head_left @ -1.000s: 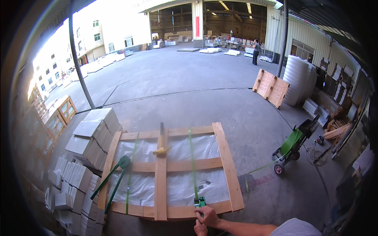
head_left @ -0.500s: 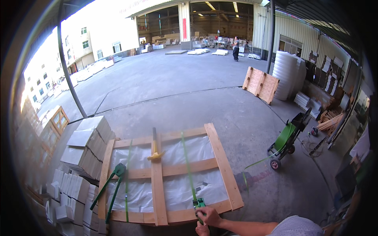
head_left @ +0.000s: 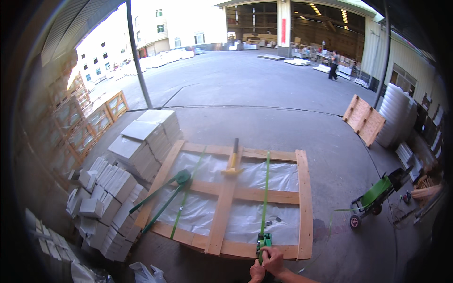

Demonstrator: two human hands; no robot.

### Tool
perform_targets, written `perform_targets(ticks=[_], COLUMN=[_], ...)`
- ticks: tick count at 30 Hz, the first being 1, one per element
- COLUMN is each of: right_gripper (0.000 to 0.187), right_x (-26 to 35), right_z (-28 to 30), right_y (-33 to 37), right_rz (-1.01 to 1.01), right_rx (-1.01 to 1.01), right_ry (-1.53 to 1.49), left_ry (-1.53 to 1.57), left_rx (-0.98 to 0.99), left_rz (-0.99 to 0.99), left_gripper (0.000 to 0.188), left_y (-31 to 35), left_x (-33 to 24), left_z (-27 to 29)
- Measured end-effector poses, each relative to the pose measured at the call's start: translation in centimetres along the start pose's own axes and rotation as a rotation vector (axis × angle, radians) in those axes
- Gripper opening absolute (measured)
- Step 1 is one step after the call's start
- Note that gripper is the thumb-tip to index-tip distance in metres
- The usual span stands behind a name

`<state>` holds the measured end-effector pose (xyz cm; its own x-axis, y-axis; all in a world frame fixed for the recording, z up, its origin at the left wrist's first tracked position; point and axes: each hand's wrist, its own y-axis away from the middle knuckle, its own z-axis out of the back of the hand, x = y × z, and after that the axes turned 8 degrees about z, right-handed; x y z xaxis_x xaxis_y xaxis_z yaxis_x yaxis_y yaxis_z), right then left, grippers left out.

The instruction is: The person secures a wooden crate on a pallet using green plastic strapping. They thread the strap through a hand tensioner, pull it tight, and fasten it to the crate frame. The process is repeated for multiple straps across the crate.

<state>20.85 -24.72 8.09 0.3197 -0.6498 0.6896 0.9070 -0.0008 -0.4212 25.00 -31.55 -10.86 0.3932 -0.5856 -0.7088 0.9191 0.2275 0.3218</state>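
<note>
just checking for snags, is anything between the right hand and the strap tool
Nothing visible: the right hand is on the strap tool. The hammer lies farther off, on the crate's middle slat.

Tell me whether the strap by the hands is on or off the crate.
On: the strap runs across the top of the crate to the green tool at the hands.

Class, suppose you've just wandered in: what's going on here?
A person's left hand and right hand hold a green tool at the near edge of a wooden crate, where a green strap comes down to it. A second strap crosses the crate further left. A hammer and a long-handled tool lie on top, untouched. Another person is far off in the yard.
</note>
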Motion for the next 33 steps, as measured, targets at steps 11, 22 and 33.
perform_targets(ticks=[11,22,33], right_gripper=[0.015,0.013,0.017], right_x=[-3.3,-3.6,-2.0], right_z=[-1.4,-1.7,-1.4], right_y=[-7.5,-9.6,-10.1], right_rz=[-0.291,-0.402,-0.27], right_rx=[-0.141,-0.071,-0.162], right_ry=[-0.254,-0.137,-0.075], left_ry=[0.241,0.251,0.131], left_rx=[0.288,0.3,0.205], left_rz=[0.249,0.312,0.219], left_gripper=[0.052,0.051,0.047], left_y=[0.3,0.8,0.2], left_x=[-0.5,-1.1,-0.4], left_z=[2.3,1.9,1.5])
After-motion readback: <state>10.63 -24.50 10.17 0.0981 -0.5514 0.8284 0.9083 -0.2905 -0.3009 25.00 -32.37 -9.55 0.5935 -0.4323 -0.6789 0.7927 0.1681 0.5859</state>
